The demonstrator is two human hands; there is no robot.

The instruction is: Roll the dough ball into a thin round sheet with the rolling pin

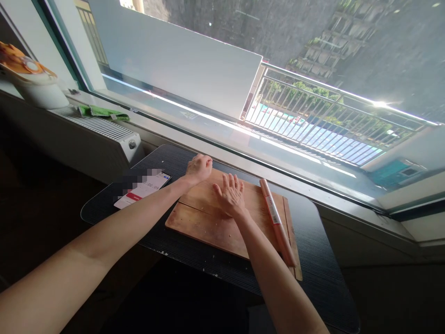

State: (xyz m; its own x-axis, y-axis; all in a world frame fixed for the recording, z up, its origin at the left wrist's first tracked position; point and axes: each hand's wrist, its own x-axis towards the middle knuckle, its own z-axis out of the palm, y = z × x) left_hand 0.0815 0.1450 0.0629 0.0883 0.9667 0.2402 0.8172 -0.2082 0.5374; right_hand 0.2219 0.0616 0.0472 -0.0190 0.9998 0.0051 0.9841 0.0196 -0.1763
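A wooden board [201,220] lies on a small dark table [313,241] under a window. My right hand [230,194] rests flat on the board's middle, fingers stretched out and pressed down; anything under the palm is hidden. My left hand [199,168] sits at the board's far left corner, its fingers curled into a loose fist; what it holds, if anything, is hidden. A wooden rolling pin [277,221] lies along the board's right side, apart from both hands.
A phone [142,190] with a lit screen lies on the table left of the board. A white radiator [100,127] with a green cloth [100,111] and a white pot [36,86] stands at the left. Window glass and a sill run behind the table.
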